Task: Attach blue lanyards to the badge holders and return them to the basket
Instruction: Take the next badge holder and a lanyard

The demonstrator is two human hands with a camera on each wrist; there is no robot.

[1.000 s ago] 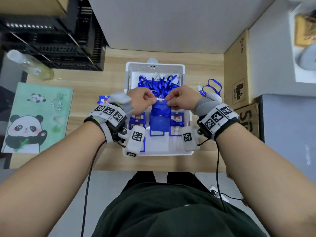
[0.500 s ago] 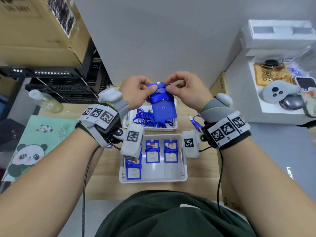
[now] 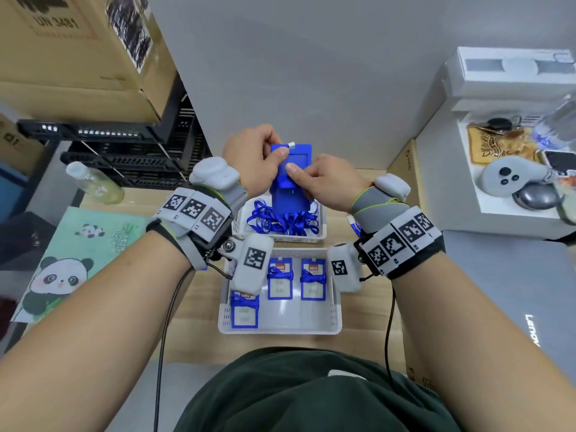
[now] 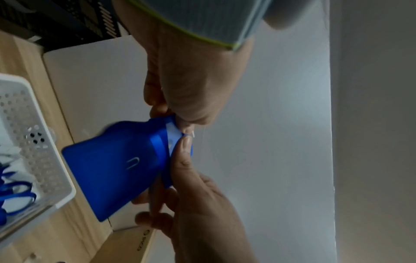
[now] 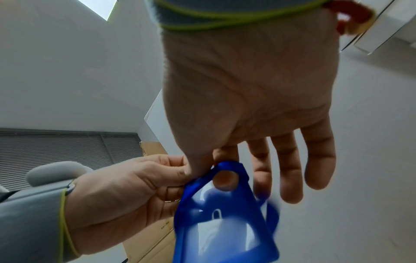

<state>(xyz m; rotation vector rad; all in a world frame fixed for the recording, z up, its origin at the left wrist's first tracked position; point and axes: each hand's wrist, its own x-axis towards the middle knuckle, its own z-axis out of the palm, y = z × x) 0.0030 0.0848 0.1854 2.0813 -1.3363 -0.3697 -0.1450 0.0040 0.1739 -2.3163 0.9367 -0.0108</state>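
I hold a blue badge holder (image 3: 291, 182) upright in the air above the far basket. My left hand (image 3: 276, 152) pinches its top corner, where the white clip (image 3: 291, 145) of a blue lanyard shows. My right hand (image 3: 294, 169) pinches the holder lower down, thumb on its face. In the left wrist view a lanyard ribbon (image 4: 157, 147) crosses the holder (image 4: 108, 170) near both thumbs. In the right wrist view a right fingertip shows through the top slot of the holder (image 5: 225, 227). Loose blue lanyards (image 3: 280, 219) fill the far white basket (image 3: 322, 235). The near white basket (image 3: 336, 313) holds three badge holders (image 3: 312, 280).
On the wooden table lie a green panda notebook (image 3: 78, 254) and a clear bottle (image 3: 93, 182) at the left. Black crates (image 3: 124, 151) and cardboard boxes stand at the back left. A white shelf (image 3: 514, 151) with gadgets and a grey laptop (image 3: 514, 291) are on the right.
Both hands have lifted the badge holder from just over the basket up in front of the wall. Since half a second ago my right hand has slid lower on the holder.
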